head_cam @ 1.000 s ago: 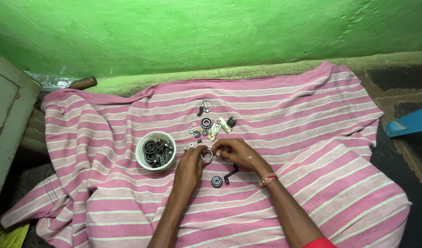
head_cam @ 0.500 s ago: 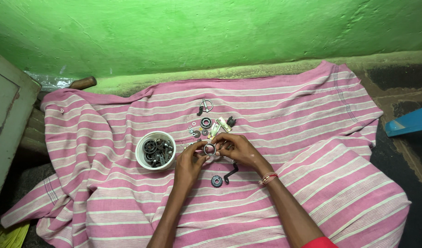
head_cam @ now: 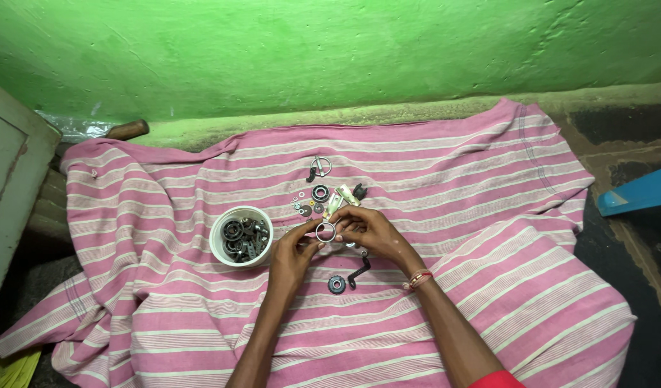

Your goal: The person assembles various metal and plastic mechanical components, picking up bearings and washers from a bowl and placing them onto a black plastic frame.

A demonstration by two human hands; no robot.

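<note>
My left hand (head_cam: 296,250) and my right hand (head_cam: 368,230) meet over a pink striped cloth (head_cam: 488,215), and together they pinch a small metal ring (head_cam: 326,231) between the fingertips. Just left of my left hand stands a white bowl (head_cam: 217,244) holding several dark bearings and rings. Beyond my fingers lie small loose parts: a bearing (head_cam: 319,192), washers (head_cam: 300,204), a pale bracket (head_cam: 333,204) and a wire clip (head_cam: 318,167). Nearer me lie a dark round part (head_cam: 336,284) and a bent black rod (head_cam: 359,271).
A green wall (head_cam: 330,50) rises behind the cloth. A grey cabinet (head_cam: 7,187) stands at the left, with a wooden handle (head_cam: 127,130) near its far corner. A blue object (head_cam: 636,191) lies on the dark floor at the right.
Both hands have shifted slightly up and to the left with the ring, and now hold it a little higher above the cloth. The loose parts and the bowl stay put.
</note>
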